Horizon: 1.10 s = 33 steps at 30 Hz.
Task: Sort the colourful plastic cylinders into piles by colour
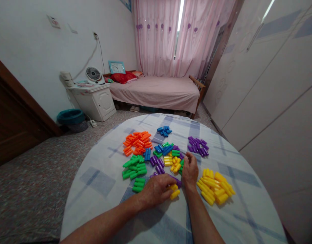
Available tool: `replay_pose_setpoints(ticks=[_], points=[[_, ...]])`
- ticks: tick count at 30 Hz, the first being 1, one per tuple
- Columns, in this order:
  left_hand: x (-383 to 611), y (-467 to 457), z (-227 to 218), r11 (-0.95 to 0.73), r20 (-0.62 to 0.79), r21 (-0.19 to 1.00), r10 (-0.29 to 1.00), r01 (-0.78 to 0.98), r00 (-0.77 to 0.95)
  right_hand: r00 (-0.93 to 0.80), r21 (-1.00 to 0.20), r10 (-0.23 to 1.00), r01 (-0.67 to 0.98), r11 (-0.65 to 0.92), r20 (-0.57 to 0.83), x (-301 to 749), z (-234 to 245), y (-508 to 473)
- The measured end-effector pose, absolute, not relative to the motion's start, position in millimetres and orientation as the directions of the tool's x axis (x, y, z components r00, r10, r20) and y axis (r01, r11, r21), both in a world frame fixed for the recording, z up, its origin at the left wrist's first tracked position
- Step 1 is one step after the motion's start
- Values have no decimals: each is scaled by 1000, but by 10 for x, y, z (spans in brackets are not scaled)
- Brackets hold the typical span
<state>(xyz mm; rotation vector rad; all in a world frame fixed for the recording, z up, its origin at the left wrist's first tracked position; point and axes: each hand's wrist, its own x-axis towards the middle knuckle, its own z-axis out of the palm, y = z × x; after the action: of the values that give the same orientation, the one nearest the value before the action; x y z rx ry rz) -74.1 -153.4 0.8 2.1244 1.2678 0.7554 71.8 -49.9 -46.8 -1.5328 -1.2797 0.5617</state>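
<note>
Small plastic tube pieces lie sorted by colour on a round table (pixel 100 183) with a checked cloth. An orange pile (pixel 138 142), a green pile (pixel 134 167), a purple pile (pixel 198 146), a yellow pile (pixel 215 187) and a few blue pieces (pixel 164 130) ring a mixed heap (pixel 168 156) in the middle. My left hand (pixel 156 190) rests on the cloth, fingers curled over yellow pieces (pixel 174 194) at the heap's near edge. My right hand (pixel 189 169) is beside it, fingers bent down into the mixed heap; what they pinch is hidden.
A bed (pixel 158 91) with a pink cover stands at the back under pink curtains. A white cabinet (pixel 95 101) with a small fan is to the left, a teal basin (pixel 70 117) on the floor. White wardrobe doors (pixel 267 84) line the right side.
</note>
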Motion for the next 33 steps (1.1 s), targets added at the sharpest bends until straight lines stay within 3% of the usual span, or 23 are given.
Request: replay_pose_setpoints(ticks=[15, 19, 26, 33], points=[[-673, -1221, -318, -379, 473, 579, 877, 721, 81, 323, -895, 915, 439, 82, 243, 708, -465, -510], [-709, -1257, -302, -458, 578, 494, 808, 739, 115, 323, -888, 913, 453, 82, 249, 702, -451, -521], [-571, -1339, -292, -461, 484, 307, 829, 833, 281, 323, -888, 913, 452, 83, 249, 710, -441, -521], [-480, -1394, -346, -516, 451, 339, 823, 787, 345, 306, -895, 920, 437, 92, 244, 727, -461, -505]])
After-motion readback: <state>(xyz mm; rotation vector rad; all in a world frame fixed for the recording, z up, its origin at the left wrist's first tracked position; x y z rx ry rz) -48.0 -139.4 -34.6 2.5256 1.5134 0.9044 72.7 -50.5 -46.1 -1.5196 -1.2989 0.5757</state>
